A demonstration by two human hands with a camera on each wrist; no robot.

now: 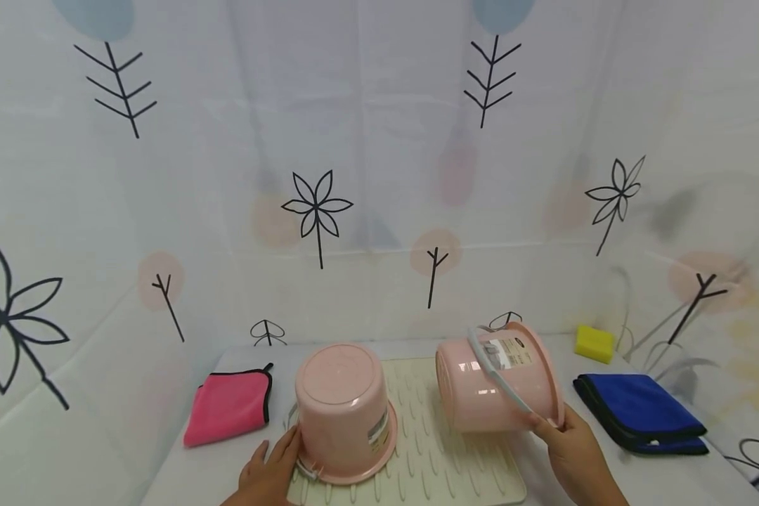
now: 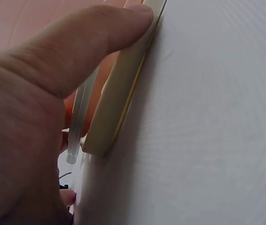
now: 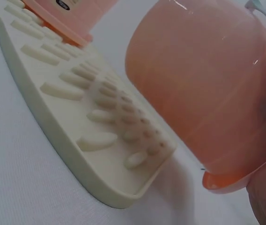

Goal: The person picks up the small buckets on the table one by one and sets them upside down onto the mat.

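A pink bucket (image 1: 344, 393) stands upside down on the left part of a cream ribbed drying mat (image 1: 417, 422). My left hand (image 1: 266, 471) rests against that bucket's left side, and in the left wrist view its thumb (image 2: 91, 42) lies extended over the mat's edge, near the bucket's grey handle (image 2: 82, 108). A second pink bucket (image 1: 481, 400) is tilted on its side above the mat's right part, its mouth toward the right. Its rim is gripped by my right hand (image 1: 578, 453); the right wrist view shows this bucket (image 3: 198, 93) raised off the mat.
Left of the mat lies a folded pink cloth (image 1: 230, 406) with black edging. A folded blue cloth (image 1: 639, 407) lies to the right, with a yellow sponge (image 1: 594, 343) behind it. A patterned white curtain (image 1: 379, 140) hangs behind the white table (image 1: 183, 478).
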